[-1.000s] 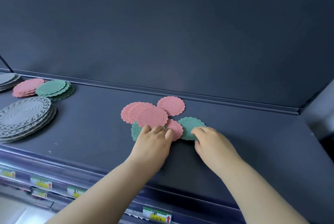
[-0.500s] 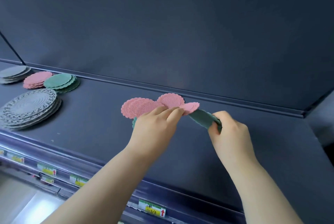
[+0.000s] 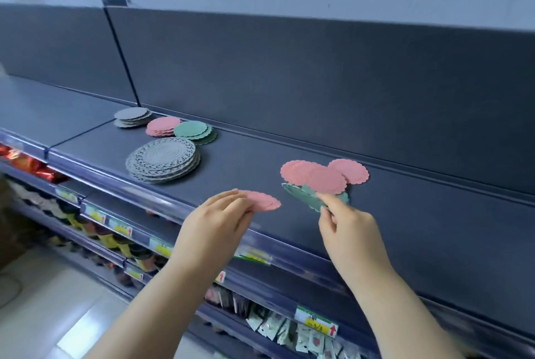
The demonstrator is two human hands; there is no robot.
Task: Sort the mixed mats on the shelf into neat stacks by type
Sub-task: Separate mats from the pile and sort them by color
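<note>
My left hand (image 3: 215, 222) holds a pink scalloped mat (image 3: 265, 201) lifted off the shelf, left of the mixed pile. My right hand (image 3: 348, 224) pinches a green scalloped mat (image 3: 302, 195), tilted up at the pile's near edge. Three or so pink mats (image 3: 321, 176) lie overlapping on the dark shelf (image 3: 434, 222), one green mat partly under them. At the left stand sorted stacks: large grey lace mats (image 3: 163, 160), small green mats (image 3: 194, 131), small pink mats (image 3: 160, 126) and small grey mats (image 3: 131, 116).
A dark back panel (image 3: 318, 74) rises behind the shelf, with a vertical divider (image 3: 121, 54) at the left. The front rail carries price tags (image 3: 315, 321). Packaged goods (image 3: 278, 326) hang on the lower shelves.
My left hand has carried a pink mat leftward away from the pile. My right hand has moved a green mat toward the pile's near edge. The camera has swung left, showing the sorted stacks closer.
</note>
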